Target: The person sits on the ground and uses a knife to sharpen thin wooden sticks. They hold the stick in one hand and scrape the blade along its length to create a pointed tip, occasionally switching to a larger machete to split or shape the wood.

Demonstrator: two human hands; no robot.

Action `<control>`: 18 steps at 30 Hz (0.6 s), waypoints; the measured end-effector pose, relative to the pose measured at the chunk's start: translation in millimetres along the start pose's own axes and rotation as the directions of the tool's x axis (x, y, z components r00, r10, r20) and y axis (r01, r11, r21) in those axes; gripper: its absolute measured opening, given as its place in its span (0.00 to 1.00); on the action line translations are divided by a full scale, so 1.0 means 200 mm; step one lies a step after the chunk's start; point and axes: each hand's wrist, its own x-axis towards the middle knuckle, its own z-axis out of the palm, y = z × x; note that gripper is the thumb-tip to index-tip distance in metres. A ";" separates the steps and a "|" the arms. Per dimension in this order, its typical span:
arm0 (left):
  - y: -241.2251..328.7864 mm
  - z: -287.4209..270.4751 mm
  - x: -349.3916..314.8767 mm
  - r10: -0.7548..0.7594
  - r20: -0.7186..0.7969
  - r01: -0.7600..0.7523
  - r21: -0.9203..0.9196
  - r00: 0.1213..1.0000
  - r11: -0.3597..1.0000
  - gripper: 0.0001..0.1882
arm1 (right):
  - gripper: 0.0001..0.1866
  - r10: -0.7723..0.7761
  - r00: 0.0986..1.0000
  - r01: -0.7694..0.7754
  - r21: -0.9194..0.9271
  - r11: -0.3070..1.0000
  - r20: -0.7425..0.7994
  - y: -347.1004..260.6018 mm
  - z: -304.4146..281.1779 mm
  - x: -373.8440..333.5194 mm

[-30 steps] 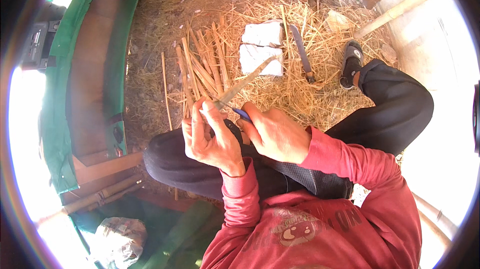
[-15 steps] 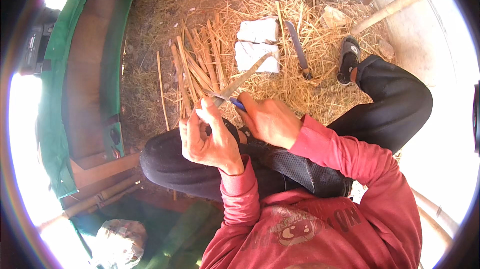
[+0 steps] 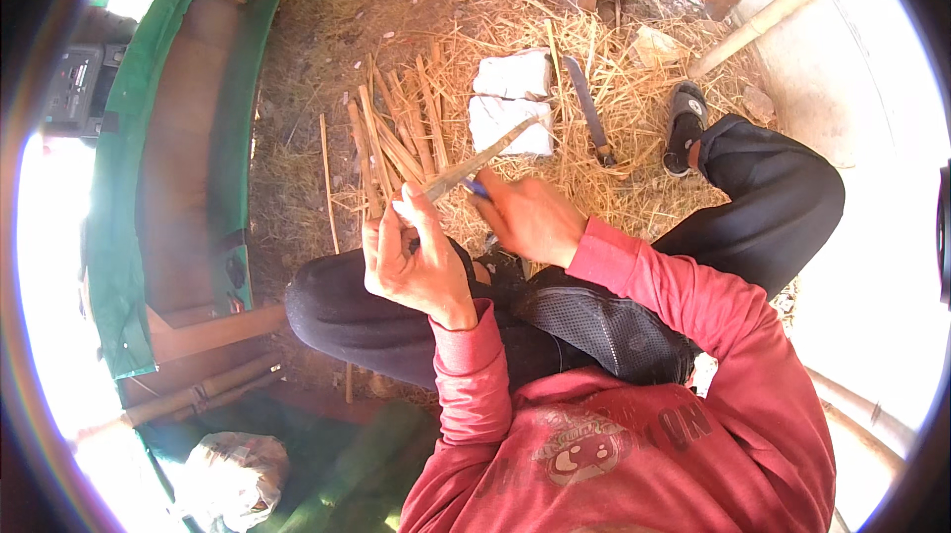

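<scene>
My left hand [image 3: 418, 270] pinches the near end of a long, tapering bamboo strip [image 3: 487, 154], which slants away to the upper right. In my right hand [image 3: 538, 221] is a small knife with a blue handle [image 3: 476, 188], held close against the strip's lower side. Its blade is mostly hidden by the strip and my fingers. Both hands are above my crossed legs.
Split bamboo pieces [image 3: 401, 122] lie on straw [image 3: 634, 176] ahead. Beside them are two white wrapped blocks [image 3: 510, 127] and a long dark blade [image 3: 588, 112]. A bamboo pole [image 3: 783, 10] leans at right; green sheeting [image 3: 124, 226] hangs left, above a plastic bag [image 3: 235, 479].
My right hand and the knife have moved a little away from my left fingers along the strip. The blade, earlier visible across the strip, is now mostly hidden. The whole view has shifted slightly.
</scene>
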 end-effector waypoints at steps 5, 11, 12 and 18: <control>0.03 0.01 0.01 0.016 0.016 -0.017 0.035 1.000 0.999 0.12 | 0.16 0.041 0.998 -0.049 -0.174 0.983 -0.050 0.27 0.15 0.05; -0.02 0.00 -0.01 0.026 0.020 -0.027 0.046 0.999 0.999 0.10 | 0.16 0.125 0.989 -0.112 -0.163 0.980 0.074 0.20 0.11 0.05; -0.04 0.00 -0.01 0.022 0.014 -0.023 0.049 1.000 0.999 0.09 | 0.16 0.068 0.994 -0.054 -0.145 0.988 0.090 0.13 0.09 0.04; -0.01 0.00 -0.01 0.165 0.093 -0.173 0.095 0.982 0.980 0.09 | 0.12 0.059 0.996 -0.080 -0.350 0.933 -0.069 0.58 0.19 0.11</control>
